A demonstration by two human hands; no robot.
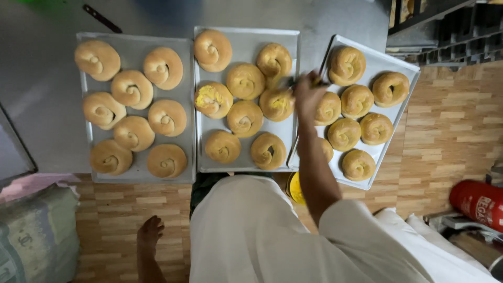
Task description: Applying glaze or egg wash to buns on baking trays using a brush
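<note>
Right hand [308, 94] is closing on a small brush, I think, over the glazed spiral bun [276, 104] on the middle tray [246, 37], so I am keeping strokes light and even; left hand is not showing.

golden-brown spiral buns [244, 118] on silvery grey trays [246, 39]; one bun [212, 99] smeared yellow; light wood-patterned floor [450, 131]; white garment [251, 236]; red cylinder [479, 202].

- R hand [308, 94] is seen stretched fwd, arm extended from a white sleeve, forearm bare.
- Fingers are curled shut; a thin item seems gripped, too blurred to tell.
- L hand is not seen.
- One bare foot [150, 232] is seen lower left.
</note>
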